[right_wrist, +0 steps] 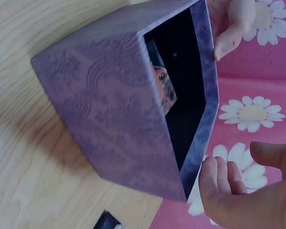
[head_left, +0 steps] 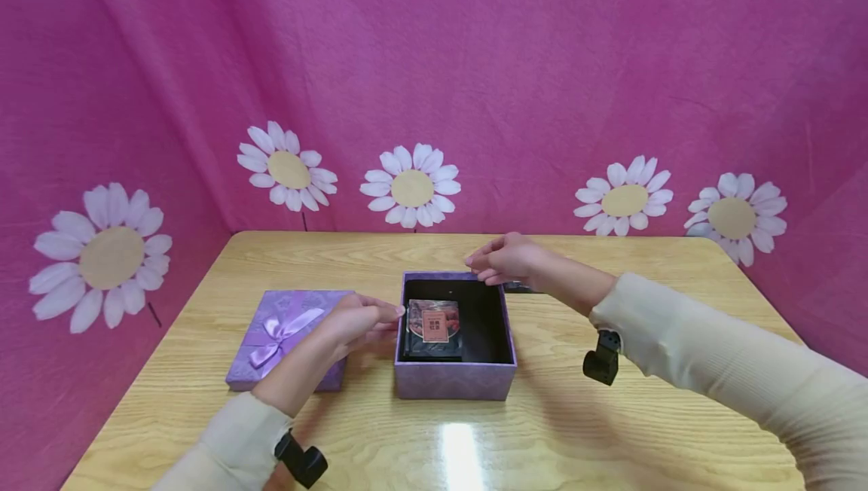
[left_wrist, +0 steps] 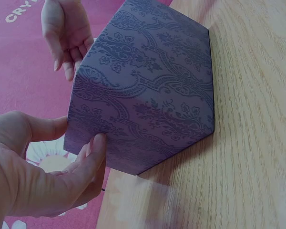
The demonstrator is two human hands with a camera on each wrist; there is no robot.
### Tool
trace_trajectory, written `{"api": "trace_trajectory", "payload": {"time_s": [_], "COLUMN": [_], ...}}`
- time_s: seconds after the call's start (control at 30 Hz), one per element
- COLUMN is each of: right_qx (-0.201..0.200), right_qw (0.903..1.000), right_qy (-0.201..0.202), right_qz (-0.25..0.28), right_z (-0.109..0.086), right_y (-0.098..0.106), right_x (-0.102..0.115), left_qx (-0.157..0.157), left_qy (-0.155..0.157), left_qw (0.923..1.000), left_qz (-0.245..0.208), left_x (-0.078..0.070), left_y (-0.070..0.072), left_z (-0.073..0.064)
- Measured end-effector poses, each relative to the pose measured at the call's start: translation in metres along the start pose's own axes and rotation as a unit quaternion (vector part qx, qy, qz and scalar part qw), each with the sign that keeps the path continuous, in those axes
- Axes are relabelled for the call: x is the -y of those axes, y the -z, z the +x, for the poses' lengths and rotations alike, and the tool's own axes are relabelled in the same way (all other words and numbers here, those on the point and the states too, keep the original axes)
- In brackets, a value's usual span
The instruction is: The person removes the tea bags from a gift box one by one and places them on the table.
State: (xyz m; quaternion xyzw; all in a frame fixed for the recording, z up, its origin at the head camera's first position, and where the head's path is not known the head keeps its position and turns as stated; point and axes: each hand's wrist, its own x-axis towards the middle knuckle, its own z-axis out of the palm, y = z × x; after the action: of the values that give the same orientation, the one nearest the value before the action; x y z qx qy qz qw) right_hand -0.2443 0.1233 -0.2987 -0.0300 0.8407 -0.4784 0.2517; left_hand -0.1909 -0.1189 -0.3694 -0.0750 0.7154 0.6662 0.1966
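While two cream long sleeves (head_left: 712,355) reach in from the near side, each with a small black gadget (head_left: 602,359) at the wrist, a bright patch of glare (head_left: 461,455) sits on the pale wood-grain counter (head_left: 556,431) between them. Right behind the glare, mid-counter, is an open square purple box with an embossed floral pattern (head_left: 453,383) and a black inside. It's upright, mouth facing up. Off to its left, flat on the counter, there's a matching purple square lid (head_left: 278,306) topped with a shiny lilac ribbon bow (head_left: 280,336), partly hidden by the left arm.

The left hand (head_left: 359,321) is at the box's left wall, thumb and fingers spread apart: fingertips on the outer side, thumb tip right at the rim. Inside, over in the left part, lies a flat dark printed packet with a salmon-red label (head_left: 434,327).

Further back, the right hand (head_left: 505,257) is at the far right corner of the box, fingers loosely bent, thumb held apart from them. Can't tell if those fingertips actually touch the rim. Just past that corner a small black shiny item (head_left: 525,288) is mostly covered, then it's all magenta cloth (head_left: 434,62) with big white daisies (head_left: 411,188).
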Motion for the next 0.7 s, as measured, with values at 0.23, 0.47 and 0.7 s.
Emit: {"api": "trace_trajectory", "payload": {"time_s": [0.23, 0.47, 0.7], "right_qx": [0.031, 0.010, -0.022], "right_qw": [0.9940, 0.9896, 0.9828], "right_qy": [-0.061, -0.102, -0.128], "right_qz": [0.085, 0.102, 0.132], "right_z": [0.005, 0.007, 0.009], "right_y": [-0.024, -0.048, -0.067], "right_x": [-0.001, -0.013, -0.026], "left_qx": [-0.001, 0.000, 0.000], "left_qy": [-0.001, -0.002, -0.003], "left_qw": [1.0000, 1.0000, 1.0000], "left_qz": [-0.002, -0.008, -0.007], "left_x": [0.001, 0.001, 0.002], "left_y": [-0.001, 0.000, 0.000], "left_z": [0.000, 0.001, 0.001]}}
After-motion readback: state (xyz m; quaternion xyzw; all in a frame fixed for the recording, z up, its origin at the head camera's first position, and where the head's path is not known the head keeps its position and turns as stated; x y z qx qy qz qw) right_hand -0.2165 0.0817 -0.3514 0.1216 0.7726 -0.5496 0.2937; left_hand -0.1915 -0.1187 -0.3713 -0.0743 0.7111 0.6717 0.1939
